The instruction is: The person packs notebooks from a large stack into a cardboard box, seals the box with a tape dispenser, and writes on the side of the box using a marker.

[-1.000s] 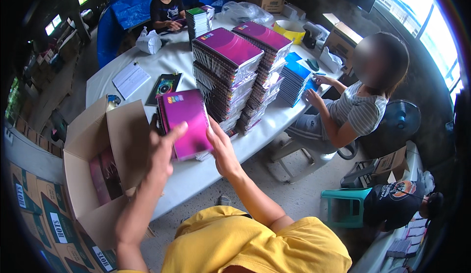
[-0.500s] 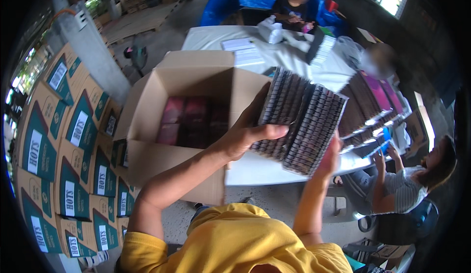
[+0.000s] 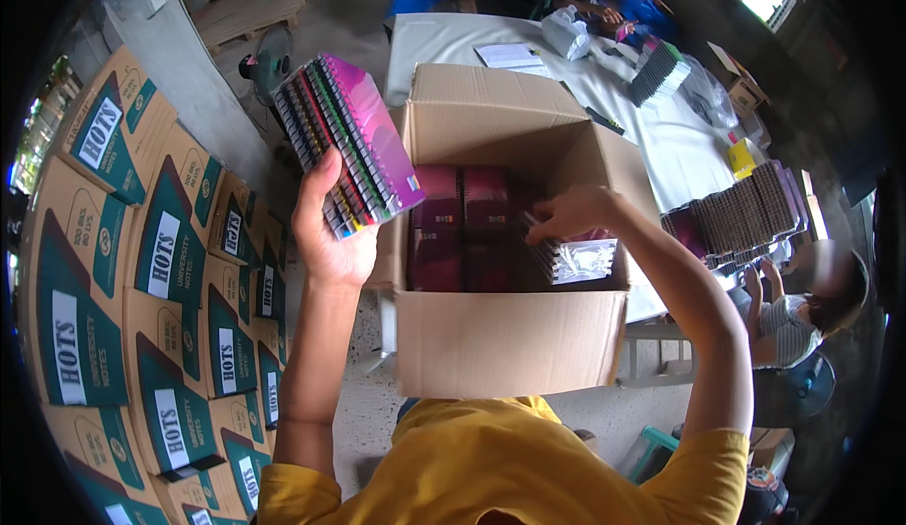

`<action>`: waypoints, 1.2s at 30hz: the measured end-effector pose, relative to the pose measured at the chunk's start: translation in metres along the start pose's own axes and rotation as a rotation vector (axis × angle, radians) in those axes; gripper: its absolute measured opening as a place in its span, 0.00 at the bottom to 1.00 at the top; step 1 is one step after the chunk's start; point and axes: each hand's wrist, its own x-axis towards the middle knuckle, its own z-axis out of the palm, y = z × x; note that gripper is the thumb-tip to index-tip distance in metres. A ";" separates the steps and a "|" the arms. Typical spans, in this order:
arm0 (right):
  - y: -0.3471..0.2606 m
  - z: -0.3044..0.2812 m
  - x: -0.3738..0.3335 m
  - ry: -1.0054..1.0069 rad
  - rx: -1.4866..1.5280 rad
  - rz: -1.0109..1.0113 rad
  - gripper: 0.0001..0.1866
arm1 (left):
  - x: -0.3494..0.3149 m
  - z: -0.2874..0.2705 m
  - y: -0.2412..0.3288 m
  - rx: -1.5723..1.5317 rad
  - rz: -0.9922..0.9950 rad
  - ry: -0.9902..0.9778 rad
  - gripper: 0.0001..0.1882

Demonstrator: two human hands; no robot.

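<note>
Hands well apart, a person in a yellow cloth T-shirt (image 3: 500, 459) raises in the left hand (image 3: 337, 228) a firmly gripped block of spiral-bound notebooks (image 3: 377, 138), glossy purple with ridged coil spines, beside an open brown corrugated-cardboard box (image 3: 510, 341). Inside the box, the right hand (image 3: 578, 212) is clamped on a boxy bundle in shiny clear plastic (image 3: 582, 263), near dark magenta rectangular packs (image 3: 462, 209); brown-and-green cardboard cartons (image 3: 170, 266) rise in a stack at left, and a smooth white-covered table (image 3: 429, 44) stretches beyond.

packing workshop, stacked cartons (image 3: 175, 256), open cardboard box (image 3: 510, 341), white-covered table (image 3: 434, 44), wooden pallet (image 3: 255, 4), concrete pillar (image 3: 212, 91)
</note>
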 end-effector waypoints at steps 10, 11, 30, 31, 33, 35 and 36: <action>-0.012 0.117 0.128 0.007 -0.091 0.044 0.67 | 0.013 -0.078 0.052 -0.057 0.006 -0.013 0.27; -0.008 0.121 0.132 -0.021 -0.070 0.073 0.69 | 0.016 -0.081 0.055 -0.056 0.004 -0.024 0.27; -0.026 0.014 0.060 0.522 0.777 -0.425 0.46 | 0.053 -0.039 0.003 0.155 -0.297 -0.265 0.41; -0.054 -0.017 0.017 0.487 1.387 -0.688 0.52 | 0.055 -0.034 -0.001 0.175 -0.304 -0.299 0.43; -0.069 -0.022 -0.006 0.669 1.341 -0.826 0.55 | 0.061 -0.018 -0.027 0.230 -0.382 -0.494 0.44; -0.075 -0.032 -0.020 0.816 1.143 -0.812 0.54 | 0.067 -0.016 -0.044 0.375 -0.393 -0.621 0.44; -0.067 -0.026 -0.020 0.902 0.955 -0.669 0.53 | 0.070 -0.020 -0.050 0.475 -0.365 -0.624 0.45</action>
